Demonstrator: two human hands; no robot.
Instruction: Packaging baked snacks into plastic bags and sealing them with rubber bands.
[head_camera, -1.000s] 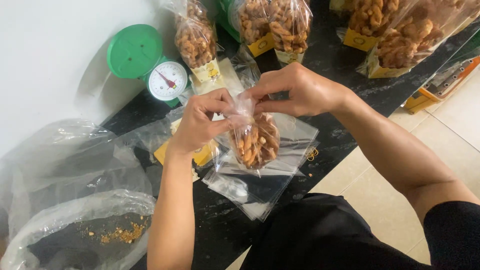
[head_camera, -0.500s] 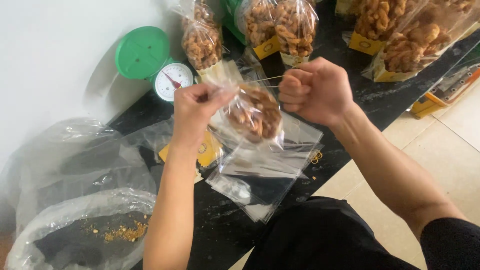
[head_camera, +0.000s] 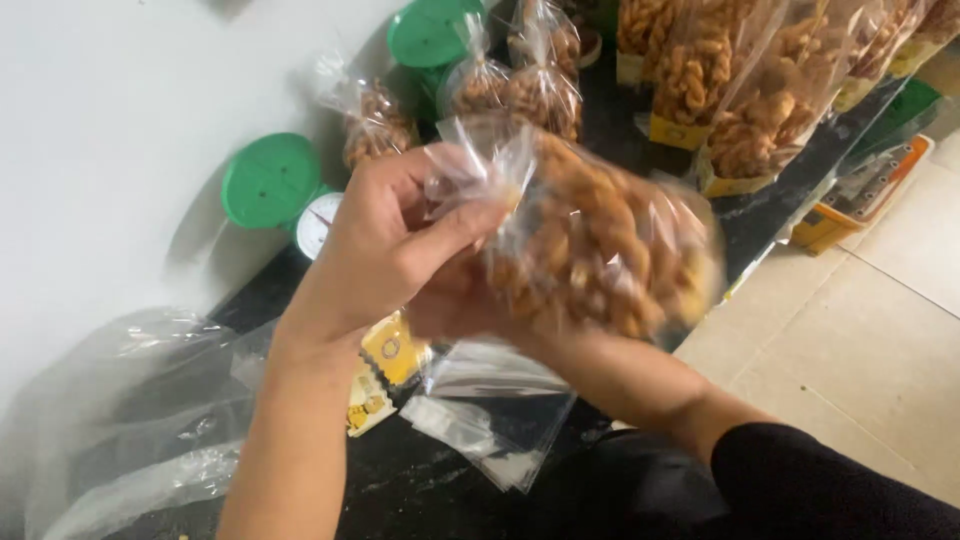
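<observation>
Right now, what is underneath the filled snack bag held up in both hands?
Below the snack bag lies a stack of empty clear bags on the black counter, beside yellow labels. The right hand is mostly covered by the bag; the left hand pinches its neck.

Green scale (head_camera: 290, 195) (beside bagged snacks (head_camera: 375, 120))

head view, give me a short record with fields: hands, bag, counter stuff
left hand: pinches the twisted neck of the snack bag
right hand: under the bag, mostly hidden by it
snack bag: clear plastic, full of brown fried twists, held above the counter, blurred
scale: green, white dial, by the wall
empty bags: flat stack on the counter
yellow labels: beside the stack
filled bags: row at the back
</observation>
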